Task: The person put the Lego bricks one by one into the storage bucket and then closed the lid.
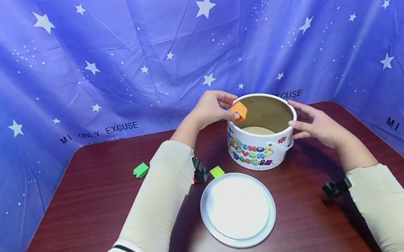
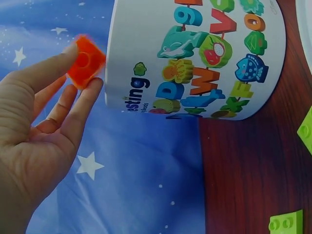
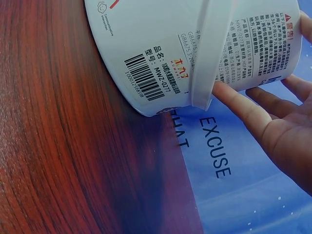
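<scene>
Between the thumb and fingers of my left hand is an orange toy building block, pinched at the left rim of a white bucket. In the left wrist view the orange block shows one round stud and sits beside the bucket's printed wall. The bucket stands upright without its lid, and its pale bottom shows inside. My right hand touches the bucket's right side with spread, nearly straight fingers, near the white carrying handle. No object lies within that hand's fingers.
A round white lid lies in front of the bucket. A green block is to the left, and a yellow-green block lies behind the lid. Something red is mostly hidden by the left sleeve. A starry blue curtain surrounds the table.
</scene>
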Motion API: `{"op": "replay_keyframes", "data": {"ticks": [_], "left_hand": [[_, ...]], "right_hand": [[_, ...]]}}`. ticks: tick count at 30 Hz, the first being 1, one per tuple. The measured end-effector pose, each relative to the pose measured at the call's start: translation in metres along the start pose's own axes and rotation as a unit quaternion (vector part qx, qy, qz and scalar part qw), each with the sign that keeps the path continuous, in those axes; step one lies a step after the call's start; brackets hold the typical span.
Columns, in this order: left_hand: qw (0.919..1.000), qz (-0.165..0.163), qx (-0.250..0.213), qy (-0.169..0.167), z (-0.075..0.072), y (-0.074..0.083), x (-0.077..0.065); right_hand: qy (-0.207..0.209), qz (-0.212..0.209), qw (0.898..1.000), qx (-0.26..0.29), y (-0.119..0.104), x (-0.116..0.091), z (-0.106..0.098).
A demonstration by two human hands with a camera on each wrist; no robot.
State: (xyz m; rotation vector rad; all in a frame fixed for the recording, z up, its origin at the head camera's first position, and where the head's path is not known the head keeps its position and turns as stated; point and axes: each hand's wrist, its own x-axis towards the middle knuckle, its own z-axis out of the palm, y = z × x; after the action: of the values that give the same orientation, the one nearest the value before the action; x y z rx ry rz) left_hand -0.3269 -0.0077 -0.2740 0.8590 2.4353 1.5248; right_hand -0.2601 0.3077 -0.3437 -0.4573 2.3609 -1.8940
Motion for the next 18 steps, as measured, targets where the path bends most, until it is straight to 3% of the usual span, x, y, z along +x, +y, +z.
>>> {"op": "replay_keyframes", "data": {"ticks": [7,18], "left_hand": [[0.9994,-0.018,-0.003,0.030,-0.001,-0.005,0.002],[0.9979,0.002,-0.047,0.045,-0.006,-0.017,-0.013]], "right_hand": [[0.000,-0.003,1.000,0.005,0.001,0.001,0.000],[0.000,-0.003,1.000,0.011,0.001,-0.001,0.000]]}}
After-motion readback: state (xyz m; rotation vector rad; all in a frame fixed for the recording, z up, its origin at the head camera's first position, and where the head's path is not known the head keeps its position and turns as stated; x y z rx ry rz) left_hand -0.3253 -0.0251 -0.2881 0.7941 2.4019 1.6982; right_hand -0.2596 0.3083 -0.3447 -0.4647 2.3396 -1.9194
